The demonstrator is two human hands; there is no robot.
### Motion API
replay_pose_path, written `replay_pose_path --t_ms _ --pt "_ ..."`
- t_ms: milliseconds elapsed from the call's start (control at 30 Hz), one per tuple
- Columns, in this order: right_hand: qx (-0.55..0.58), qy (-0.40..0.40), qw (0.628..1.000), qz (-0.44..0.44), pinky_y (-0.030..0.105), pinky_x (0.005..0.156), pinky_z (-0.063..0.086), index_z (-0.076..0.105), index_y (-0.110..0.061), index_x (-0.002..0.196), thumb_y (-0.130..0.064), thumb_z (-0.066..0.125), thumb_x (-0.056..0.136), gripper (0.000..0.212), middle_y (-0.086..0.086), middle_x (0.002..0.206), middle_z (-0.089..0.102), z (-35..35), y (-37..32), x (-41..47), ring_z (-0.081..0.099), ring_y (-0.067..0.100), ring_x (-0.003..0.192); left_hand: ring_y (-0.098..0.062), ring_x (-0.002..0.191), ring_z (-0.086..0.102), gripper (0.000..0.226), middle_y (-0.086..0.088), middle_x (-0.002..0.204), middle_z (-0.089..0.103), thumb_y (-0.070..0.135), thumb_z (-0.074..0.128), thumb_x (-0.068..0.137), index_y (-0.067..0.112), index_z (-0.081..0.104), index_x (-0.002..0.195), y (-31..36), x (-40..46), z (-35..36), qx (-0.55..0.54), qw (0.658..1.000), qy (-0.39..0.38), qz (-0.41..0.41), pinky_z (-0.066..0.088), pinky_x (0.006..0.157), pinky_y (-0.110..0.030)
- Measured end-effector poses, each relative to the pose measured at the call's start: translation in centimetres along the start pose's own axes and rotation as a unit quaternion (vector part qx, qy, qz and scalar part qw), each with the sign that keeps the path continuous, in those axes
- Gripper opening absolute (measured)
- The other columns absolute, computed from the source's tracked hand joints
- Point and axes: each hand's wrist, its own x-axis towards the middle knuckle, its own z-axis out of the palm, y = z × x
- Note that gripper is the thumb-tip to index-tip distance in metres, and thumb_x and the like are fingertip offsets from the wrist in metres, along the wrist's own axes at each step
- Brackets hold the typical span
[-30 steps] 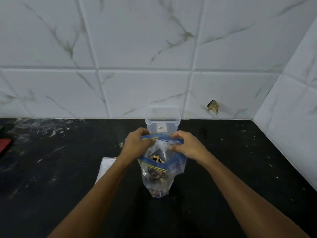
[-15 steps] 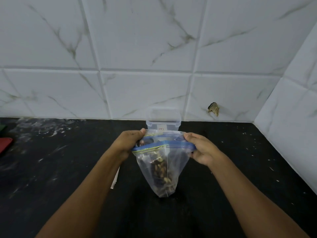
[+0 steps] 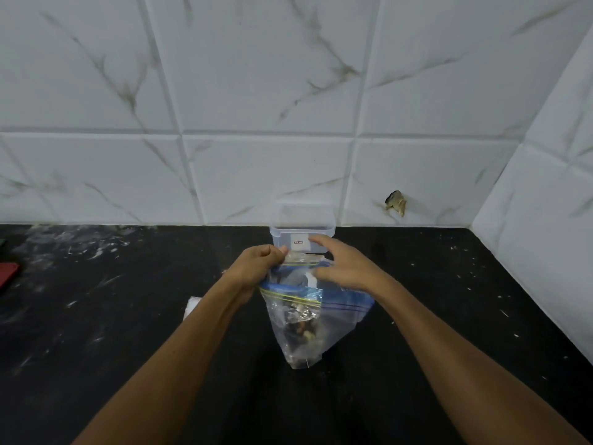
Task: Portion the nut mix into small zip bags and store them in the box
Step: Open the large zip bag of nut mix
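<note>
Where the left hand [image 3: 256, 264] curls its fingers [image 3: 278, 252], thumb and fingertips pinch the upper left edge of a clear zip bag [image 3: 305, 319] at its blue seal band. Right hand [image 3: 345, 266]: fingers spread apart and loosely extended, lying over the top right of the bag mouth; whether they touch the plastic or hover just above it cannot be told, and nothing is clamped between them.

Zip bag: transparent, blue closure strip with thin yellow-green lines, mouth folded and crumpled between the two hands, body tapering to a point that meets the black countertop [image 3: 433, 316]. The bag stands roughly upright, tilted a little to the right at the top.

Nut mix [image 3: 300, 329]: a small dark and tan cluster, low inside the bag, near its middle.

Box [image 3: 302, 229]: clear plastic storage container, lid off, a small white label on its front wall; placed directly behind the hands against the tiled wall [image 3: 256, 91], its front partly hidden by the fingers.

White item [image 3: 192, 308]: flat, pale, partly hidden behind the left forearm, resting on the countertop; its kind cannot be told.

Red object [image 3: 8, 276]: at the far left edge, cut off by the frame.

Wall: white marble-pattern tiles, with a chipped hole [image 3: 396, 202] to the right of the box.
</note>
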Motion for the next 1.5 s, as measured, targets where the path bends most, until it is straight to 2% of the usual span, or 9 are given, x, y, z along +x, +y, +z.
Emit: replay_pose_path --t_ms 167,267,633,800,1000,1133,1267,1367,1500 --pt "-0.085 0.078 0.993 -0.012 0.043 0.081 0.055 0.069 -0.023 0.101 -0.035 0.055 0.094 0.02 0.003 0.097 0.072 2.6 -1.3 2.1 0.067 0.025 0.091 -0.023 0.096 0.059 0.04 -0.012 0.104 0.061 0.042 0.071 0.084 0.012 0.061 0.108 0.9 -0.9 1.3 0.165 0.982 0.081 0.036 0.052 0.084 -0.041" --pt "-0.087 0.164 0.982 0.039 0.035 0.067 0.045 0.05 -0.014 0.07 -0.029 0.048 0.095 0.029 0.011 0.086 0.067 2.6 -1.2 2.3 0.062 0.036 0.085 -0.018 0.101 0.045 0.059 0.002 0.107 0.041 0.061 0.066 0.078 0.024 0.046 0.118 1.0 -4.0 2.4 0.332 0.911 0.232 0.069 0.045 0.092 -0.039" --pt "0.004 0.242 0.961 0.133 0.036 0.065 0.034 0.038 -0.015 0.071 -0.019 0.034 0.098 0.027 0.008 0.078 0.052 2.4 -0.4 1.3 0.049 0.032 0.077 -0.013 0.064 0.057 0.025 0.005 0.067 0.058 0.038 0.055 0.087 0.021 0.053 0.068 0.7 -7.6 2.7 0.472 0.87 0.135 0.038 0.042 0.055 -0.027" --pt "0.154 0.193 0.961 0.123 0.032 0.062 0.036 0.051 -0.011 0.073 -0.02 0.043 0.099 0.029 0.005 0.068 0.05 1.3 2.2 0.7 0.048 0.019 0.065 -0.017 0.061 0.063 0.023 -0.01 0.072 0.065 0.01 0.051 0.096 0.005 0.068 0.08 -1.3 -5.3 -0.5 0.09 0.988 0.11 -0.068 0.054 0.054 -0.027" --pt "0.388 0.102 0.899 0.176 0.024 0.051 0.033 0.058 -0.007 0.075 -0.016 0.049 0.099 0.027 0.001 0.053 0.043 0.9 3.5 -1.4 0.038 0.011 0.048 -0.03 0.062 0.072 0.024 -0.025 0.081 0.071 0.004 0.042 0.094 -0.008 0.062 0.099 -0.5 -4.1 -0.6 -0.426 0.887 0.014 -0.18 0.06 0.057 -0.045" --pt "0.588 0.055 0.765 0.259 0.044 0.08 0.054 0.067 -0.003 0.094 -0.017 0.056 0.094 0.017 0.013 0.076 0.068 0.5 3.7 -2.6 0.065 0.027 0.075 -0.026 0.046 0.063 0.033 -0.02 0.062 0.062 0.003 0.041 0.079 -0.01 0.061 0.1 -0.2 -3.5 0.0 -0.459 0.861 -0.009 -0.218 0.058 0.048 -0.049" --pt "0.627 0.05 0.719 0.294 0.048 0.083 0.054 0.064 -0.003 0.103 -0.015 0.056 0.085 0.023 0.018 0.094 0.068 1.1 4.2 -3.6 0.066 0.033 0.088 -0.033 0.078 0.063 0.02 -0.019 0.089 0.062 0.013 0.045 0.089 0.003 0.059 0.099 -0.3 -2.6 -0.6 -0.329 0.911 -0.008 -0.249 0.06 0.064 -0.051" --pt "0.599 0.042 0.738 0.308 0.051 0.088 0.054 0.061 -0.002 0.108 -0.015 0.055 0.085 0.027 0.023 0.106 0.067 1.7 4.4 -3.9 0.066 0.036 0.098 -0.03 0.083 0.062 0.016 -0.016 0.092 0.062 0.019 0.049 0.097 0.007 0.058 0.092 -0.9 -3.0 -0.3 -0.223 0.95 0.033 -0.216 0.056 0.071 -0.045" --pt "0.324 0.063 0.881 0.337 0.047 0.092 0.055 0.065 -0.009 0.108 -0.025 0.057 0.091 0.025 0.015 0.104 0.069 1.5 4.5 -3.2 0.068 0.028 0.093 -0.021 0.095 0.065 0.028 -0.008 0.115 0.056 0.035 0.063 0.092 0.019 0.052 0.112 -3.0 -4.2 0.4 0.026 0.992 0.12 -0.026 0.06 0.072 -0.034"
